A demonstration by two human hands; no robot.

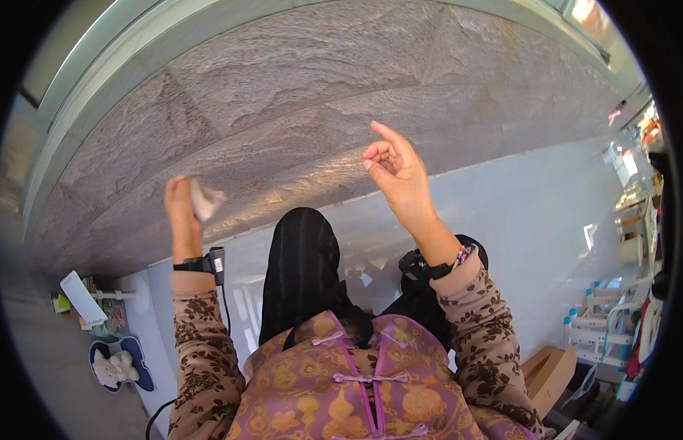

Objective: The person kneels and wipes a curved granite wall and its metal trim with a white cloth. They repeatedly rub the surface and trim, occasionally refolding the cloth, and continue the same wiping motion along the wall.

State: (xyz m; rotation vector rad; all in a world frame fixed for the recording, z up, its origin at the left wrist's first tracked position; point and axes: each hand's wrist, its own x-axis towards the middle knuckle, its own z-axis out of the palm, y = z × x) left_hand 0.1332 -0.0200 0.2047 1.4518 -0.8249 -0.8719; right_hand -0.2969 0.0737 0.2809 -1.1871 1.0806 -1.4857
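Note:
My left hand [181, 206] is raised at the left in front of a textured stone-look wall panel [297, 104]. Its fingers are closed on a pale crumpled cloth or tissue [206, 199], blurred, so its exact kind is unclear. Right of the middle, my right hand [395, 173] is held up with the index finger stretched out and the other fingers loosely curled. Nothing shows in it, and a gap appears between thumb and index finger. Both wrists carry black straps with small devices.
Below the panel lies a glossy grey floor [517, 203]. At the right are a cardboard box [548, 377] and a white step ladder [600, 333]. A white plush toy [116, 368] sits on a blue item at the lower left, near a white box [83, 298]. A black cable runs from my left wrist.

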